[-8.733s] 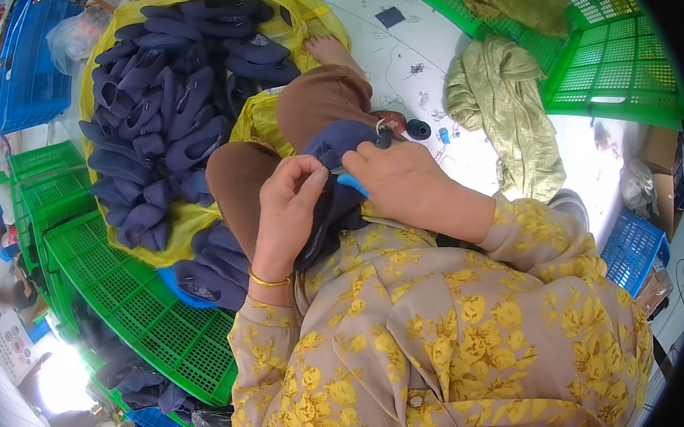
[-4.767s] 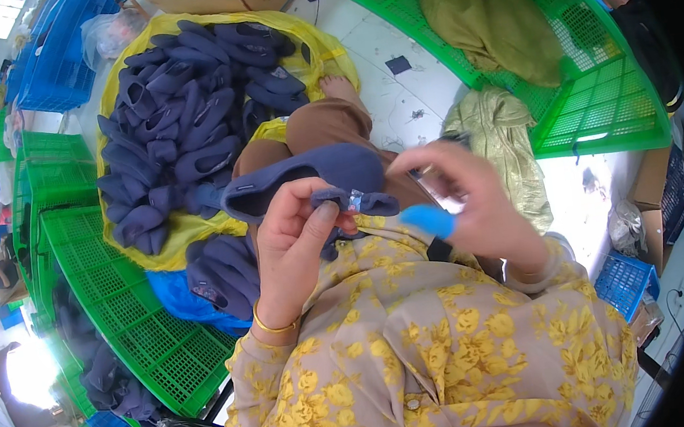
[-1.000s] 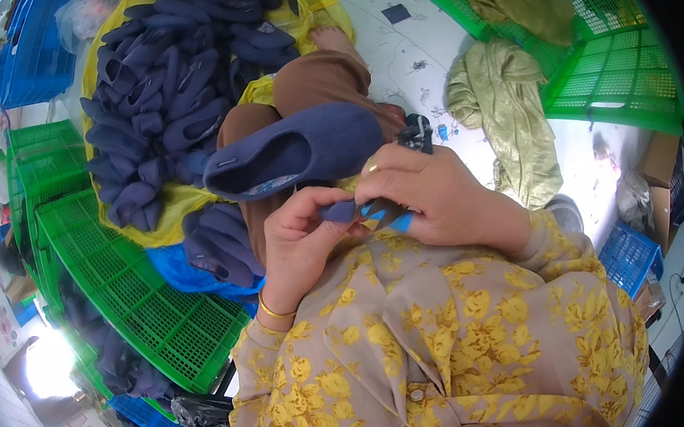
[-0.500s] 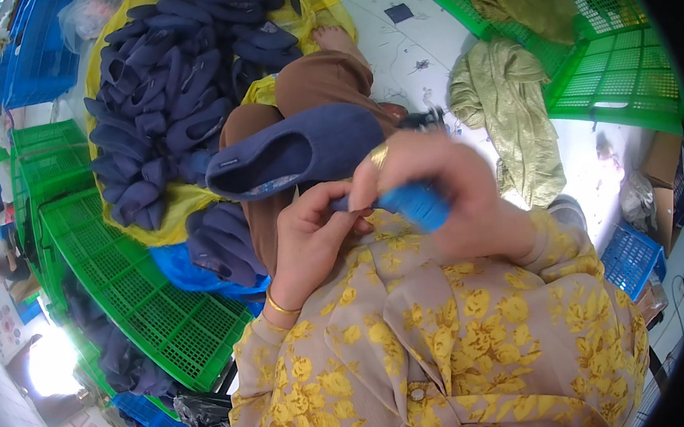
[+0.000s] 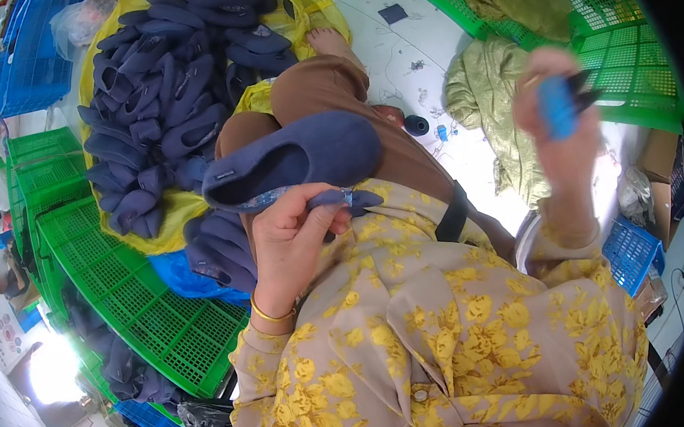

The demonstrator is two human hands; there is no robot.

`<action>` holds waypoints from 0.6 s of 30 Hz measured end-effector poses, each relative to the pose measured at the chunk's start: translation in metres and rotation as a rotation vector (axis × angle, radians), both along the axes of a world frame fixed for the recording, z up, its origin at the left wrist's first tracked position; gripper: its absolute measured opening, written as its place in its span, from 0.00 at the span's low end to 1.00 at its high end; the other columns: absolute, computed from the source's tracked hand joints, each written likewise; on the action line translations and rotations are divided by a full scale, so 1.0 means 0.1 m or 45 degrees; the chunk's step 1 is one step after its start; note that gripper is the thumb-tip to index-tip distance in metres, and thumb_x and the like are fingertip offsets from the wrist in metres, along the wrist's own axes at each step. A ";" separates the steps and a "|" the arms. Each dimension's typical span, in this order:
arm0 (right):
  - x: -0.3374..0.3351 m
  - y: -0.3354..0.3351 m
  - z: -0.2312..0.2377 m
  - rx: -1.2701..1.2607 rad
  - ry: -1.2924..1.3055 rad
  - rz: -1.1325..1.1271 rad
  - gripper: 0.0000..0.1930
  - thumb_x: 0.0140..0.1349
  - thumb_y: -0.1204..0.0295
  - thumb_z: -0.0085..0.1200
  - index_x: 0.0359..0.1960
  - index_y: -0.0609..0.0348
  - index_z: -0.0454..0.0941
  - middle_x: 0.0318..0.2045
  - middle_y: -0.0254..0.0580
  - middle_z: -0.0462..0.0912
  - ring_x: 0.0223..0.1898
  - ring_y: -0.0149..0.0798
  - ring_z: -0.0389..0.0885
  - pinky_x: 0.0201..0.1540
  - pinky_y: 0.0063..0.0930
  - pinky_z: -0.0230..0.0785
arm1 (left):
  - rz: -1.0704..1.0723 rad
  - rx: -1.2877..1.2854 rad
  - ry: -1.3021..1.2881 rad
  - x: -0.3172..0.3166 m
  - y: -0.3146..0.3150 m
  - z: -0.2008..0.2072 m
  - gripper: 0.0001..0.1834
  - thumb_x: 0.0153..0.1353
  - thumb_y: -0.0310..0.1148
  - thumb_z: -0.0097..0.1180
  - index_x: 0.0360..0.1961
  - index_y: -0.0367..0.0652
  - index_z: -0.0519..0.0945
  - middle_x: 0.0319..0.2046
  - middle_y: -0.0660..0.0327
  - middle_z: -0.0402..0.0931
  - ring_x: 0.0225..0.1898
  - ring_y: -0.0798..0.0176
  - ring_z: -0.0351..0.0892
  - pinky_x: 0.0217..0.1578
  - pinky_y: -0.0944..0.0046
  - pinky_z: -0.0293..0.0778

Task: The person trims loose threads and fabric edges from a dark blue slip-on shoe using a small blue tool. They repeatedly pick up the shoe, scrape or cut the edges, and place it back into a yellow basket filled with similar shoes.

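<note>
My left hand (image 5: 298,235) is closed, thumb on top, pinching a narrow dark blue cloth piece (image 5: 367,199) with a light patterned patch. Whether this piece joins the slipper is hidden by the fingers. A dark blue slipper (image 5: 343,147) rests across my brown-trousered knees, just beyond the left hand, its opening facing up and a patterned lining showing. My right hand (image 5: 557,153) is raised off to the right, away from the cloth, closed around a blue-and-black tool (image 5: 558,110). Motion blur smears it; two dark prongs stick out of it.
A yellow sack (image 5: 153,237) heaped with dark blue slippers (image 5: 171,90) lies at the far left. More slippers (image 5: 216,247) lie by my left knee. Green crates (image 5: 138,297) stand left and far right. A crumpled olive cloth (image 5: 483,90) and a dark spool (image 5: 416,125) are on the floor.
My right hand has swung up and to the right, away from my left hand, carrying the blue-and-black tool. My left hand has shifted slightly left and still grips the cloth piece.
</note>
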State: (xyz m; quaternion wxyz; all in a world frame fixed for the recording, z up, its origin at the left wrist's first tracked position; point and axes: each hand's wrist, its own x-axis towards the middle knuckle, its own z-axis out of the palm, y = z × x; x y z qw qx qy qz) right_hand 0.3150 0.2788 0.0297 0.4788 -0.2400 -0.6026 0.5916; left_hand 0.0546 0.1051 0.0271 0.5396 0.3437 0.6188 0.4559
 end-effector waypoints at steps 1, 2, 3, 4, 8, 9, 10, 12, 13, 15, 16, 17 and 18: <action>-0.10 -0.17 0.04 0.051 -0.321 0.099 0.12 0.64 0.74 0.54 0.48 0.57 0.74 0.33 0.31 0.77 0.22 0.23 0.68 0.22 0.20 0.61 | 0.015 -0.030 -0.019 -0.01 0.01 0.00 0.06 0.67 0.23 0.54 0.42 0.32 0.79 0.30 0.59 0.82 0.31 0.69 0.81 0.35 0.70 0.79; -0.20 -0.34 0.08 0.152 -0.645 0.218 0.15 0.60 0.75 0.59 0.48 0.55 0.76 0.39 0.33 0.80 0.24 0.27 0.72 0.25 0.25 0.66 | 0.015 -0.045 -0.009 0.00 0.02 0.00 0.06 0.67 0.23 0.54 0.41 0.32 0.79 0.30 0.59 0.82 0.30 0.70 0.81 0.34 0.70 0.79; -0.38 -0.43 0.08 0.352 -0.725 0.307 0.16 0.55 0.74 0.62 0.47 0.52 0.77 0.38 0.36 0.80 0.25 0.34 0.74 0.27 0.31 0.68 | 0.010 -0.054 0.010 0.04 0.03 -0.01 0.05 0.67 0.22 0.54 0.41 0.32 0.79 0.30 0.59 0.82 0.30 0.70 0.81 0.34 0.70 0.79; -0.47 -0.54 0.02 0.548 -0.925 0.332 0.17 0.53 0.74 0.62 0.46 0.51 0.77 0.38 0.37 0.81 0.27 0.36 0.76 0.27 0.30 0.68 | 0.012 -0.069 0.023 0.06 0.04 0.01 0.05 0.67 0.22 0.54 0.41 0.32 0.79 0.30 0.59 0.82 0.30 0.70 0.81 0.34 0.70 0.79; -0.64 -0.63 -0.20 0.696 -1.035 0.366 0.17 0.50 0.75 0.62 0.44 0.53 0.79 0.35 0.38 0.81 0.26 0.39 0.79 0.27 0.29 0.69 | 0.010 -0.076 0.126 0.03 0.08 0.03 0.06 0.68 0.25 0.52 0.40 0.32 0.79 0.31 0.59 0.82 0.32 0.71 0.81 0.37 0.71 0.77; -0.67 -0.61 -0.27 0.517 -0.951 0.320 0.15 0.51 0.75 0.62 0.43 0.54 0.80 0.34 0.40 0.82 0.25 0.39 0.78 0.26 0.29 0.69 | 0.049 -0.046 0.199 -0.01 0.08 0.02 0.07 0.68 0.26 0.52 0.40 0.32 0.79 0.32 0.59 0.82 0.32 0.71 0.81 0.38 0.71 0.77; -0.69 -0.60 -0.34 0.339 -0.865 0.273 0.14 0.51 0.76 0.61 0.42 0.56 0.80 0.33 0.41 0.82 0.24 0.39 0.77 0.26 0.30 0.68 | 0.088 -0.016 0.272 -0.05 0.08 0.01 0.08 0.69 0.27 0.51 0.40 0.32 0.79 0.32 0.60 0.82 0.33 0.71 0.81 0.39 0.71 0.76; -0.76 -0.55 -0.39 0.003 -0.743 0.191 0.09 0.54 0.77 0.60 0.38 0.61 0.81 0.24 0.40 0.79 0.18 0.29 0.70 0.22 0.27 0.61 | 0.048 -0.087 0.530 -0.26 0.17 -0.04 0.11 0.70 0.30 0.50 0.43 0.32 0.79 0.34 0.61 0.82 0.37 0.72 0.79 0.42 0.72 0.74; -0.80 -0.54 -0.39 -0.121 -0.758 0.213 0.09 0.55 0.76 0.60 0.38 0.61 0.81 0.22 0.37 0.78 0.18 0.26 0.68 0.22 0.26 0.59 | -0.043 -0.101 0.678 -0.34 0.21 -0.09 0.12 0.70 0.31 0.50 0.45 0.32 0.80 0.35 0.61 0.81 0.38 0.73 0.78 0.42 0.72 0.73; -0.89 -0.53 -0.41 -0.363 -0.785 0.272 0.08 0.57 0.75 0.60 0.38 0.62 0.81 0.19 0.32 0.75 0.18 0.21 0.65 0.21 0.23 0.56 | -0.029 -0.219 0.394 -0.36 0.27 -0.19 0.13 0.69 0.31 0.51 0.48 0.32 0.79 0.37 0.63 0.80 0.40 0.73 0.76 0.44 0.73 0.72; -0.95 -0.55 -0.44 -0.474 -0.693 0.283 0.07 0.59 0.73 0.60 0.37 0.62 0.81 0.16 0.27 0.71 0.19 0.17 0.62 0.21 0.21 0.53 | -0.024 -0.276 0.252 -0.35 0.28 -0.21 0.14 0.69 0.31 0.51 0.49 0.32 0.79 0.38 0.63 0.80 0.41 0.74 0.75 0.45 0.73 0.71; -0.99 -0.58 -0.48 -0.478 -0.700 0.272 0.07 0.59 0.73 0.60 0.37 0.62 0.82 0.16 0.27 0.71 0.18 0.17 0.62 0.21 0.21 0.54 | 0.026 -0.319 0.107 -0.32 0.29 -0.20 0.14 0.68 0.31 0.52 0.50 0.32 0.78 0.39 0.64 0.79 0.41 0.74 0.75 0.46 0.73 0.71; -1.03 -0.60 -0.51 -0.483 -0.706 0.260 0.07 0.59 0.72 0.60 0.37 0.62 0.82 0.16 0.28 0.72 0.18 0.18 0.62 0.21 0.21 0.54 | 0.076 -0.363 -0.039 -0.28 0.31 -0.17 0.15 0.68 0.30 0.53 0.51 0.32 0.78 0.39 0.65 0.79 0.42 0.74 0.75 0.46 0.73 0.71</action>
